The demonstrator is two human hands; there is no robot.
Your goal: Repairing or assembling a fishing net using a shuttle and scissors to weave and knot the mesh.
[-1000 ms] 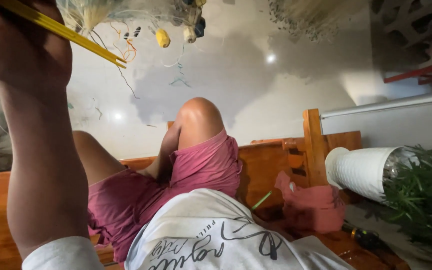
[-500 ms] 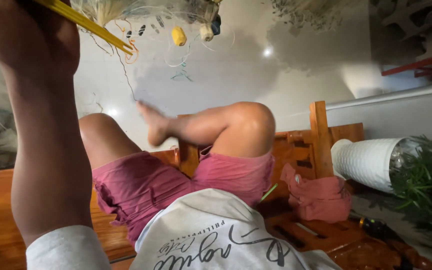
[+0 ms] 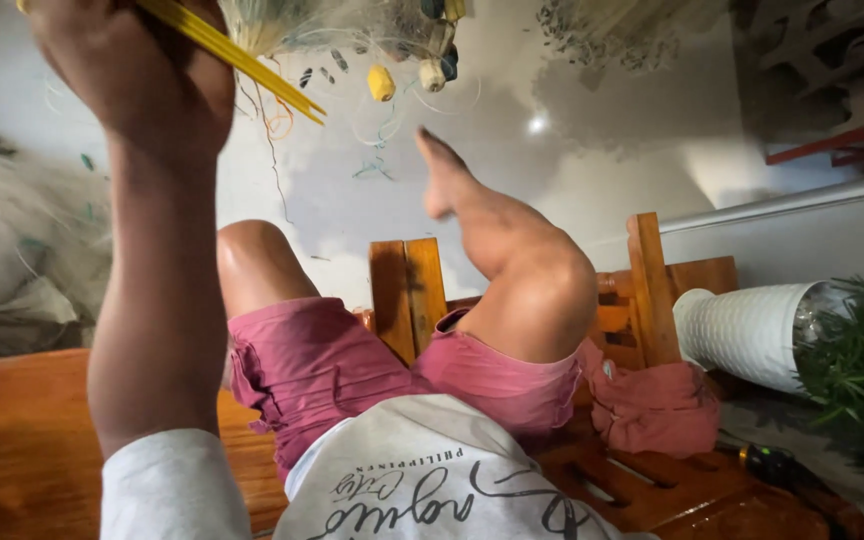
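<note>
Your right leg (image 3: pixel 512 270) has swung further up since before. Your left hand (image 3: pixel 137 75), clenched, grips the yellow sticks (image 3: pixel 237 55), with netting (image 3: pixel 352 30) just beside them.

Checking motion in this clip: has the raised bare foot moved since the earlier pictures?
Yes. The foot has swung out from behind the knee, toward the pale floor, away from the wooden bench.

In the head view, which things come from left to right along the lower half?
Net heap → forearm → pink shorts → wooden slats → pink cloth → white pot → green plant.
</note>
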